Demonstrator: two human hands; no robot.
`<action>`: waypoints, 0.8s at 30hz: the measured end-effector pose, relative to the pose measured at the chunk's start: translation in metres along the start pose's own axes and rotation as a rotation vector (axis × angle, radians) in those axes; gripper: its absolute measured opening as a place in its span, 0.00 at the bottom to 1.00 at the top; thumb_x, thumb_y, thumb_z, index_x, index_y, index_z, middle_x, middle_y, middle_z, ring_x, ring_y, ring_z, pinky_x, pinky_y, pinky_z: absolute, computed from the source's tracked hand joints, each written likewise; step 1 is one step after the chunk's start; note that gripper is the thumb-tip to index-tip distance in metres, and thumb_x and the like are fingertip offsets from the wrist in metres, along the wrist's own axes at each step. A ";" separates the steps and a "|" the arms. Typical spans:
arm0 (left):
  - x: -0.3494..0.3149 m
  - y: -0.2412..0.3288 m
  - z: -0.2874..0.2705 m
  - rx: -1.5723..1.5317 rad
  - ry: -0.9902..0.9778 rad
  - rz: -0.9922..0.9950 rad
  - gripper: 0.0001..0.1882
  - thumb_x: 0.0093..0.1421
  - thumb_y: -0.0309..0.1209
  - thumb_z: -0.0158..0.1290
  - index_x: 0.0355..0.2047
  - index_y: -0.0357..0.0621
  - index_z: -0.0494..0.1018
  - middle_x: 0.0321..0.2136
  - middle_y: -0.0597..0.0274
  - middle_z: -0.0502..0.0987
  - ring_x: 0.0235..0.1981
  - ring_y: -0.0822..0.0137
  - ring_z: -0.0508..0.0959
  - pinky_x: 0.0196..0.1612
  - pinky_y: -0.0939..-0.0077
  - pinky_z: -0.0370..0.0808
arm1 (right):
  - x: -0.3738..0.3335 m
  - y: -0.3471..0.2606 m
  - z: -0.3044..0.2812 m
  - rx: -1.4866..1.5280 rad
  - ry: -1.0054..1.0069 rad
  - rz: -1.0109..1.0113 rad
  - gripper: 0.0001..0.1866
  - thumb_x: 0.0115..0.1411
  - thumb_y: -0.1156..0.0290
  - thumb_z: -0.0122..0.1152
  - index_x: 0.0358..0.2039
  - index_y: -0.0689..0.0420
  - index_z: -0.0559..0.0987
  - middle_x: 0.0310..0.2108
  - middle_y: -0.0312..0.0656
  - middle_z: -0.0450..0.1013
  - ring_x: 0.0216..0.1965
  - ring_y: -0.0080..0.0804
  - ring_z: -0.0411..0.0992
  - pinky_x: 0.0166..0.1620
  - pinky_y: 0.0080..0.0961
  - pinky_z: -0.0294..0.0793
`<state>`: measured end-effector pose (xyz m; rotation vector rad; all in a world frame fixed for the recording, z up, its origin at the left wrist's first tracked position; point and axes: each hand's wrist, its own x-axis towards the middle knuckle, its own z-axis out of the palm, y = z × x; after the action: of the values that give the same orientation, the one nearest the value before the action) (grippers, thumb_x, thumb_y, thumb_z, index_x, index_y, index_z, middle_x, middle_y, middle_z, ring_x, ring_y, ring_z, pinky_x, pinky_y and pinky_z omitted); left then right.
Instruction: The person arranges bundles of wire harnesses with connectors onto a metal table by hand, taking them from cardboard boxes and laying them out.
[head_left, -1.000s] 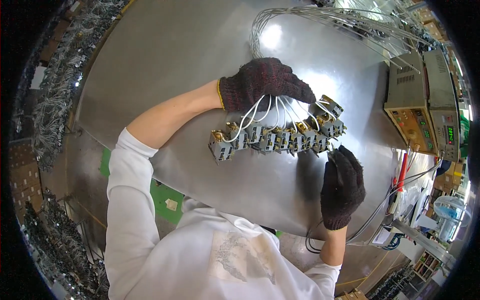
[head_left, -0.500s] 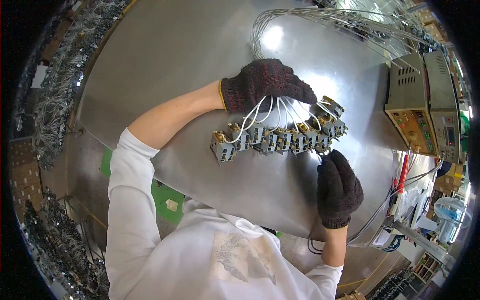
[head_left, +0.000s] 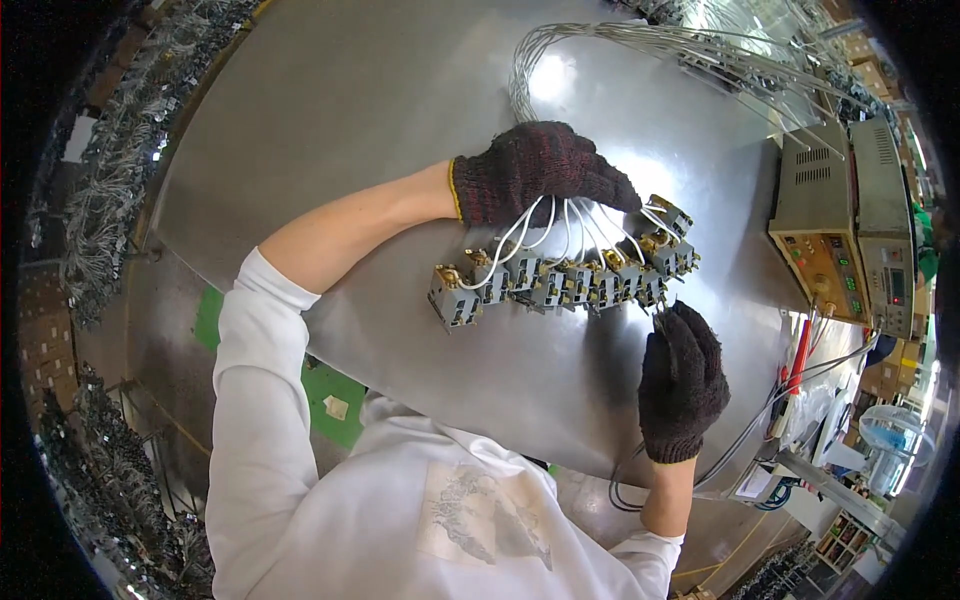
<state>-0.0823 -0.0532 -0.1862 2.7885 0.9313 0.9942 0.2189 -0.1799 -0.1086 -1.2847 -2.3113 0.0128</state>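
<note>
My left hand (head_left: pixel 545 172), in a dark knitted glove with red flecks, is closed over a bundle of white wires (head_left: pixel 520 235) above the table. From under its fingers the wires fan down to several small grey block-shaped electrical parts (head_left: pixel 456 302) with brass-coloured metal pieces, hanging side by side in an uneven row. My right hand (head_left: pixel 685 388), also in a dark glove, is pinched at the row's right end. A thin tip, which looks like a test probe (head_left: pixel 658 312), sticks out from its fingertips, close to the parts; whether it touches one is unclear.
The metal table (head_left: pixel 350 130) has the wires' long grey bundle (head_left: pixel 600 35) curving across its far side. Two stacked-together bench instruments (head_left: pixel 822 265) with lit displays stand at the right. Grey cables (head_left: pixel 740 455) run from them past my right wrist. A red-handled tool (head_left: pixel 799 358) lies near them.
My left hand and the hanging parts have shifted slightly to the right. My right hand has moved a little right too, still pinched beside the row's right end.
</note>
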 end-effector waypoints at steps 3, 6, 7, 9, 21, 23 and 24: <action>-0.003 -0.010 0.011 -0.105 0.006 -0.014 0.28 0.64 0.30 0.50 0.63 0.72 0.76 0.52 0.67 0.83 0.39 0.56 0.83 0.44 0.61 0.82 | 0.005 0.000 -0.002 -0.049 -0.032 -0.022 0.19 0.56 0.78 0.75 0.49 0.52 0.85 0.48 0.48 0.83 0.45 0.47 0.84 0.46 0.37 0.84; 0.006 0.000 0.000 0.019 -0.023 -0.011 0.27 0.65 0.30 0.49 0.64 0.71 0.75 0.55 0.68 0.82 0.40 0.54 0.84 0.43 0.62 0.83 | 0.009 0.010 0.000 -0.047 -0.026 -0.074 0.20 0.55 0.77 0.77 0.49 0.51 0.85 0.49 0.47 0.83 0.45 0.46 0.84 0.45 0.37 0.84; 0.006 0.000 0.000 0.020 -0.023 -0.010 0.27 0.65 0.30 0.49 0.64 0.71 0.75 0.55 0.68 0.82 0.40 0.54 0.84 0.43 0.62 0.83 | 0.010 0.013 0.000 -0.047 -0.024 -0.074 0.20 0.55 0.77 0.77 0.49 0.51 0.85 0.49 0.47 0.83 0.45 0.46 0.84 0.45 0.37 0.84; 0.005 0.000 -0.001 0.035 -0.012 -0.003 0.29 0.66 0.29 0.48 0.66 0.70 0.73 0.57 0.70 0.81 0.40 0.55 0.84 0.43 0.62 0.83 | 0.013 0.019 0.000 -0.035 -0.015 -0.106 0.21 0.55 0.76 0.78 0.49 0.50 0.85 0.49 0.46 0.83 0.45 0.46 0.84 0.44 0.35 0.84; 0.004 0.016 -0.006 0.112 -0.001 -0.047 0.40 0.49 0.22 0.61 0.64 0.67 0.73 0.57 0.71 0.79 0.37 0.59 0.81 0.42 0.58 0.81 | 0.014 0.015 0.013 0.435 0.047 0.266 0.13 0.61 0.83 0.68 0.47 0.61 0.85 0.49 0.48 0.83 0.51 0.39 0.80 0.57 0.34 0.77; 0.003 0.015 -0.004 0.099 0.021 -0.050 0.40 0.48 0.22 0.61 0.64 0.67 0.73 0.57 0.71 0.80 0.38 0.59 0.81 0.42 0.58 0.81 | 0.017 0.015 0.018 0.318 0.065 0.116 0.16 0.58 0.80 0.72 0.47 0.57 0.85 0.49 0.48 0.83 0.49 0.44 0.82 0.53 0.35 0.79; 0.003 0.015 -0.003 0.088 0.041 -0.054 0.40 0.48 0.22 0.61 0.63 0.68 0.74 0.57 0.70 0.80 0.38 0.58 0.81 0.43 0.58 0.81 | 0.017 0.012 0.017 0.316 0.064 0.117 0.16 0.58 0.80 0.72 0.47 0.57 0.85 0.49 0.48 0.83 0.49 0.44 0.82 0.53 0.35 0.79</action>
<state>-0.0743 -0.0640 -0.1787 2.8065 1.0746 1.0317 0.2145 -0.1558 -0.1192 -1.2337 -2.0760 0.3562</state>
